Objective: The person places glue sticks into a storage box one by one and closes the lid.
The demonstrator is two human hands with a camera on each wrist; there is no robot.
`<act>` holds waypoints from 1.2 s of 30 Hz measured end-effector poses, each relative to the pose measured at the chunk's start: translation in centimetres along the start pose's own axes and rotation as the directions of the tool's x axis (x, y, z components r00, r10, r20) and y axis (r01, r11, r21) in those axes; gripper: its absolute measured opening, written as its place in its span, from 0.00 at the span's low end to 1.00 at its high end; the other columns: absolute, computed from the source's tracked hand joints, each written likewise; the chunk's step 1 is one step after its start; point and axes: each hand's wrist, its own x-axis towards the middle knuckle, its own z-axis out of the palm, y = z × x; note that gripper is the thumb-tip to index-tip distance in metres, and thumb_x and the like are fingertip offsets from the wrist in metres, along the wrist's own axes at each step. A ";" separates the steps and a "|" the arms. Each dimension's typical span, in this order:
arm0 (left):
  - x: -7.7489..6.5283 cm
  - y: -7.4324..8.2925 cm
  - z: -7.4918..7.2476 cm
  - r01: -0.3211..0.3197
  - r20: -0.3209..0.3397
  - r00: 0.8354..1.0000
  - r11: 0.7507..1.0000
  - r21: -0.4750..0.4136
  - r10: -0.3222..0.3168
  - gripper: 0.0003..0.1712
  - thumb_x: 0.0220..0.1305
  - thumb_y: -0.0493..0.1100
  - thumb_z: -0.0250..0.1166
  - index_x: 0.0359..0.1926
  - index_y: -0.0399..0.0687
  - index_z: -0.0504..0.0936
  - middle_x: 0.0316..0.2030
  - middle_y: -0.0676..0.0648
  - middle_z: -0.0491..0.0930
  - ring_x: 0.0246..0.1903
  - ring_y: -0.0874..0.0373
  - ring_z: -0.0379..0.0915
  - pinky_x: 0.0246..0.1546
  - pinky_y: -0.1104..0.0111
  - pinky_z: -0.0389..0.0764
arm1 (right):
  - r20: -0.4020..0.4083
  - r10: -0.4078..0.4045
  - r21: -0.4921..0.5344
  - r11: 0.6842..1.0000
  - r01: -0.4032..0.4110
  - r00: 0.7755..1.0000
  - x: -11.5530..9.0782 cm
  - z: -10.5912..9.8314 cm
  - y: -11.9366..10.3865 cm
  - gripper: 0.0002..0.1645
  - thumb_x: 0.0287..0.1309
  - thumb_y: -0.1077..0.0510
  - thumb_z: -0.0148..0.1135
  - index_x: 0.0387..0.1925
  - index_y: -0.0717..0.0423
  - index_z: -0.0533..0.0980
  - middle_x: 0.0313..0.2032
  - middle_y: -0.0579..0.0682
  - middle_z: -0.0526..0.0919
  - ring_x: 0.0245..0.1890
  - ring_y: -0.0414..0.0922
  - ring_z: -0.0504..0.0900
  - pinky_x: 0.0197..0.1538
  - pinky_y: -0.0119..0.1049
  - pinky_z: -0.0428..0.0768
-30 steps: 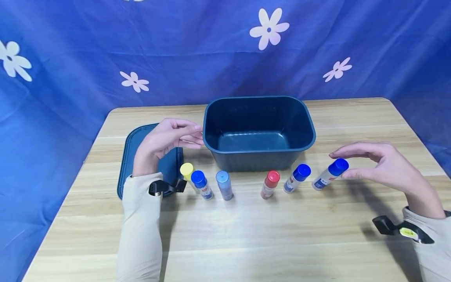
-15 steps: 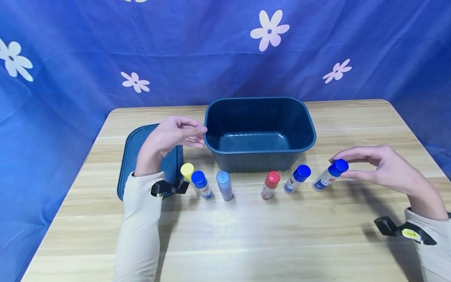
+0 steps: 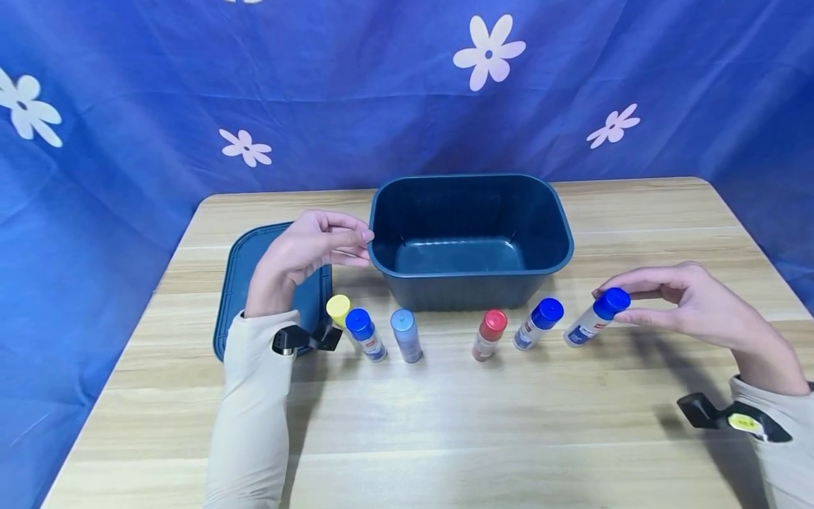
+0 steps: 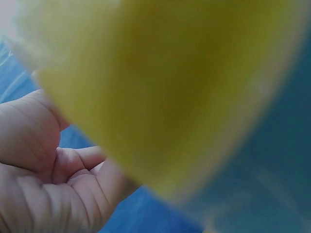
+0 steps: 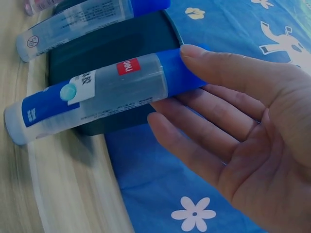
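A dark blue-green plastic bin (image 3: 464, 293) stands at the back middle of the table. My left hand (image 3: 299, 244) pinches its left rim, thumb at the edge and other fingers along the outside. At the right, my right hand (image 3: 689, 304) holds the blue cap of a clear glue bottle (image 5: 97, 97) between thumb and fingers; the bottle stands on the table. Beside it is another blue-capped bottle (image 3: 537, 324), then a red-capped one (image 3: 488, 336). Left of these stand a light-blue bottle (image 3: 406, 336), a blue-capped bottle (image 3: 365, 334) and a yellow-capped one (image 3: 338, 307). Blurred yellow fills much of the left wrist view.
A dark blue-green lid (image 3: 238, 283) lies flat at the left, partly under my left hand and forearm. Behind the wooden table (image 3: 483, 438) hangs a blue cloth (image 3: 356, 92) with white flowers.
My left thumb has moved slightly right onto the bin's rim. My right fingers have closed in on the blue cap. The bottles and the bin stand where they were.
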 end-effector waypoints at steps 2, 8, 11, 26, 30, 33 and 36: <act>0.1 -0.1 0.0 0.000 0.013 1.000 1.000 -0.020 0.000 0.15 0.65 0.31 0.59 0.49 0.22 0.73 0.31 0.43 0.85 0.31 0.52 0.84 0.41 0.59 0.85 | -0.009 0.009 -0.007 1.000 -0.009 1.000 0.0 0.1 0.1 0.28 0.39 0.81 0.69 0.46 0.64 0.80 0.44 0.53 0.85 0.42 0.40 0.84 0.41 0.25 0.82; 0.2 -0.3 0.0 0.010 0.031 0.999 0.998 -0.065 -0.008 0.13 0.66 0.30 0.58 0.48 0.22 0.73 0.29 0.43 0.84 0.29 0.55 0.83 0.41 0.58 0.85 | -0.038 0.057 -0.091 0.994 -0.060 0.998 0.0 0.0 0.0 0.26 0.44 0.78 0.69 0.48 0.60 0.80 0.43 0.49 0.86 0.43 0.36 0.83 0.40 0.22 0.81; 0.2 -0.2 0.1 0.009 0.032 0.999 0.998 -0.064 -0.007 0.13 0.67 0.30 0.58 0.48 0.22 0.73 0.29 0.43 0.83 0.29 0.55 0.83 0.42 0.58 0.84 | -0.043 0.058 -0.074 0.995 -0.062 0.997 0.1 0.0 0.2 0.26 0.45 0.78 0.68 0.48 0.61 0.80 0.43 0.50 0.86 0.43 0.37 0.83 0.40 0.22 0.81; 0.2 -0.5 0.0 -0.002 0.050 0.999 0.998 -0.068 0.005 0.11 0.67 0.30 0.57 0.46 0.24 0.74 0.29 0.42 0.84 0.30 0.54 0.83 0.40 0.60 0.85 | -0.033 -0.010 0.188 0.982 0.016 0.999 0.5 1.1 1.2 0.27 0.40 0.84 0.66 0.46 0.71 0.78 0.45 0.52 0.86 0.42 0.40 0.85 0.42 0.25 0.83; 0.3 -0.6 -0.1 -0.005 0.044 0.999 0.997 -0.074 0.008 0.12 0.67 0.30 0.58 0.47 0.22 0.74 0.29 0.42 0.84 0.29 0.54 0.83 0.41 0.59 0.85 | -0.094 0.044 0.252 0.967 -0.019 0.995 0.4 1.3 1.3 0.26 0.41 0.85 0.64 0.47 0.74 0.78 0.44 0.54 0.86 0.39 0.42 0.86 0.34 0.26 0.83; 0.4 -0.6 -0.1 -0.008 0.044 0.999 0.997 -0.074 0.011 0.13 0.66 0.30 0.58 0.48 0.21 0.73 0.29 0.42 0.84 0.30 0.54 0.83 0.40 0.60 0.85 | -0.152 0.114 0.380 0.924 -0.048 0.982 0.3 1.3 1.2 0.24 0.44 0.86 0.61 0.47 0.77 0.76 0.44 0.57 0.86 0.39 0.46 0.86 0.34 0.28 0.84; 0.3 -0.6 -0.2 -0.005 0.044 0.999 0.997 -0.076 0.009 0.12 0.66 0.30 0.59 0.46 0.23 0.74 0.30 0.42 0.84 0.30 0.54 0.84 0.40 0.60 0.85 | -0.196 0.146 0.501 0.865 -0.029 0.970 0.3 1.3 1.0 0.23 0.47 0.87 0.56 0.49 0.80 0.74 0.45 0.60 0.85 0.43 0.48 0.85 0.42 0.32 0.85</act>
